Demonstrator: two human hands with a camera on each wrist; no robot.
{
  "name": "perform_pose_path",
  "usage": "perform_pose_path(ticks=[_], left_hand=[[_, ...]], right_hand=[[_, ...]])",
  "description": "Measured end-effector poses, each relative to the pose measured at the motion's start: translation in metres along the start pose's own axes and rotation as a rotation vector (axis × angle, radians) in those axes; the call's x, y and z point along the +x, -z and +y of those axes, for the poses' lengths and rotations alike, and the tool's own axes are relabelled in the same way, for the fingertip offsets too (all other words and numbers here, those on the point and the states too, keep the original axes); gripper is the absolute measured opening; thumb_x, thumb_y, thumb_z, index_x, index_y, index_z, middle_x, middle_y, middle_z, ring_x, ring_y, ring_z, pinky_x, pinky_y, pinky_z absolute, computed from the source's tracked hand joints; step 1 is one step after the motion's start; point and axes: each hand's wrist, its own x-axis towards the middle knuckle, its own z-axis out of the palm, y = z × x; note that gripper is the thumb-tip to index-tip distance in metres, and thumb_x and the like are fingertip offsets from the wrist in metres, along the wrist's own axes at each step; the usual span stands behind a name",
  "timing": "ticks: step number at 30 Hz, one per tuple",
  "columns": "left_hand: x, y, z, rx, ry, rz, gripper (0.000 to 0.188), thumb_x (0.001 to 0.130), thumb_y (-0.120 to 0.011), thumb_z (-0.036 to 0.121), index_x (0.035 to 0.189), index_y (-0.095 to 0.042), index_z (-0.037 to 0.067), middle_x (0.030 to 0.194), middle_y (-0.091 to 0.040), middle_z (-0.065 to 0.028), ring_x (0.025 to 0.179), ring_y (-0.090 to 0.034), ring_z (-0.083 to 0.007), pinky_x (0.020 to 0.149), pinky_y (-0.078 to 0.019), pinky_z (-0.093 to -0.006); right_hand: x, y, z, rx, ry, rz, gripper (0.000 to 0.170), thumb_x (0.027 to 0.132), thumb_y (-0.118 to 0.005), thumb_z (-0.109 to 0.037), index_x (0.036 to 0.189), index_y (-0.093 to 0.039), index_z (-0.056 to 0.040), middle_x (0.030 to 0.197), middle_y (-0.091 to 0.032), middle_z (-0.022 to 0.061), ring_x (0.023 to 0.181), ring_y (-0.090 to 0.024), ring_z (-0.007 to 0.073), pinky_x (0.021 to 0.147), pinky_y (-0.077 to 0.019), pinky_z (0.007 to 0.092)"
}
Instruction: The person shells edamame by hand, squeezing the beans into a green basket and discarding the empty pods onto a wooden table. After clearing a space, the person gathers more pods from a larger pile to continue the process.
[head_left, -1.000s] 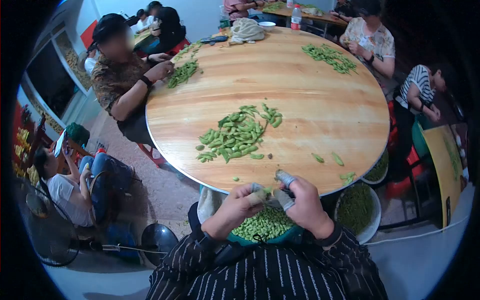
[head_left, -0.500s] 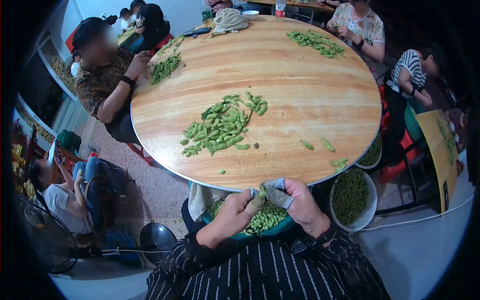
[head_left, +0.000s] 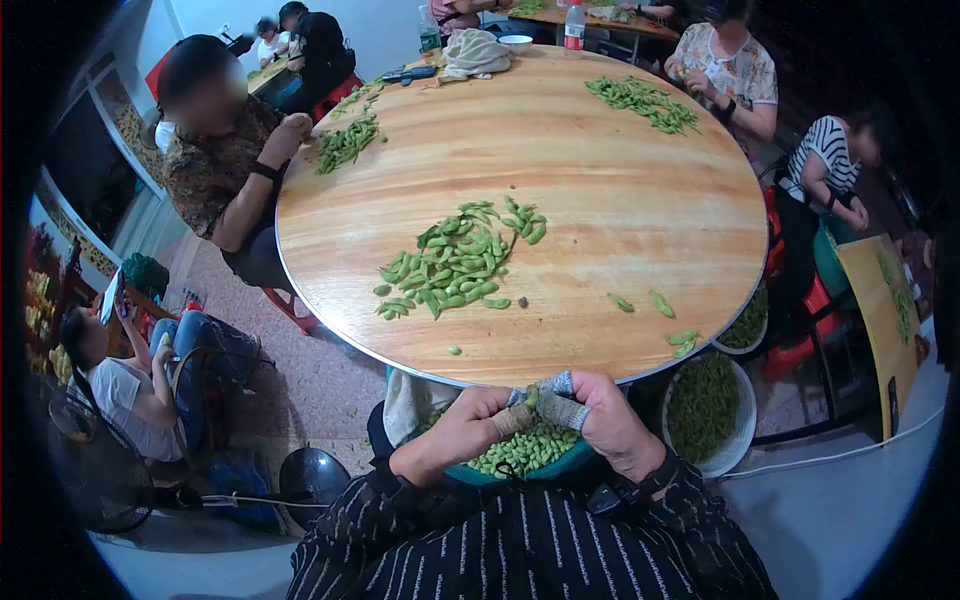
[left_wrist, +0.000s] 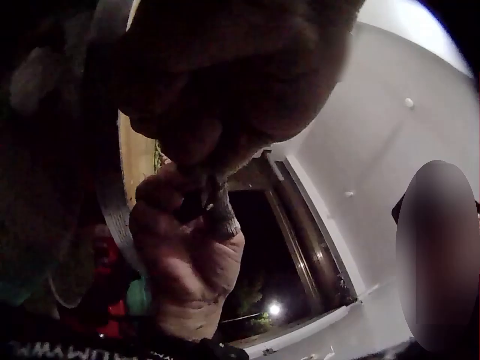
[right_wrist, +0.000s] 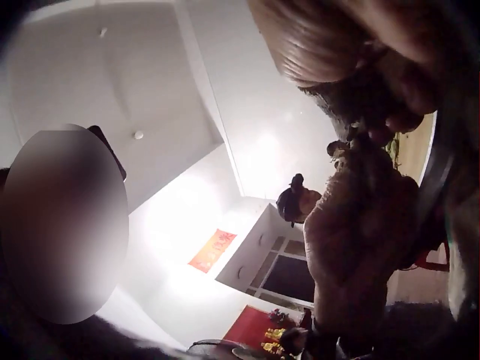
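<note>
Over a teal basin (head_left: 573, 464) of shelled green beans (head_left: 515, 456), both hands meet just off the table's near edge. My left hand (head_left: 455, 432), its thumb in a tan wrap, pinches one end of a green soybean pod (head_left: 532, 397). From the other side my right hand (head_left: 612, 420) grips the same pod, with grey knit covers on its thumb and finger. The fingers hide most of the pod. In the left wrist view the right hand (left_wrist: 187, 262) faces the shadowed left hand, fingertips together. A heap of soybean pods (head_left: 455, 262) lies on the wooden table (head_left: 620, 220) ahead.
Loose pods (head_left: 661, 304) lie to the right on the table. A white basin of dark green pods (head_left: 708, 410) stands at the right, below table height. A cloth (head_left: 477, 54) and a bottle (head_left: 574, 26) are at the far edge. People sit around, several with pods before them.
One second ago the hands were slightly apart, fingertips raised; they have come together around a pod over the basin. The head view has shifted a little.
</note>
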Motion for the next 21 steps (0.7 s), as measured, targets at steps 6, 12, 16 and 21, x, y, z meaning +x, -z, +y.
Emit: perform_pose_path(ticks=[6, 12, 16, 21], left_hand=[[0.0, -0.007, -0.001, 0.616, -0.153, 0.223, 0.029, 0.083, -0.055, 0.026, 0.088, -0.052, -0.003, 0.071, -0.059, -0.0083, 0.064, -0.056, -0.0214, 0.056, -0.0433, -0.0297], [0.002, -0.01, -0.012, 1.084, -0.491, 0.456, 0.016, 0.079, -0.058, 0.013, 0.083, -0.051, -0.001, 0.065, -0.055, -0.0181, 0.058, -0.055, -0.0336, 0.051, -0.0423, -0.0374], [0.001, -0.005, -0.016, 0.658, -0.332, 0.319, 0.014, 0.082, -0.056, 0.014, 0.084, -0.053, 0.0, 0.063, -0.053, -0.0148, 0.053, -0.05, -0.0288, 0.052, -0.041, -0.0331], [-0.001, -0.01, -0.007, 0.511, -0.344, 0.3, 0.015, 0.08, -0.057, 0.014, 0.084, -0.053, 0.001, 0.064, -0.054, -0.0132, 0.053, -0.05, -0.0286, 0.051, -0.0407, -0.0332]], right_hand=[[0.006, -0.001, 0.009, 0.205, -0.076, 0.047, 0.015, 0.084, -0.054, -0.01, 0.092, -0.059, 0.0012, 0.085, -0.06, 0.0011, 0.075, -0.053, 0.0067, 0.069, -0.0437, 0.021], [0.005, -0.01, 0.0, 0.047, 0.023, 0.089, 0.016, 0.082, -0.058, -0.013, 0.093, -0.059, -0.0008, 0.082, -0.059, -0.0015, 0.07, -0.052, 0.0042, 0.063, -0.0407, 0.0184], [0.005, -0.004, 0.003, 0.09, 0.031, 0.026, 0.015, 0.084, -0.055, -0.009, 0.094, -0.058, 0.0023, 0.087, -0.061, 0.003, 0.079, -0.055, 0.0079, 0.072, -0.0442, 0.0219], [0.007, -0.001, 0.003, 0.107, 0.083, -0.025, 0.016, 0.084, -0.055, -0.01, 0.095, -0.058, 0.0024, 0.088, -0.061, 0.003, 0.08, -0.055, 0.008, 0.073, -0.044, 0.0221]])
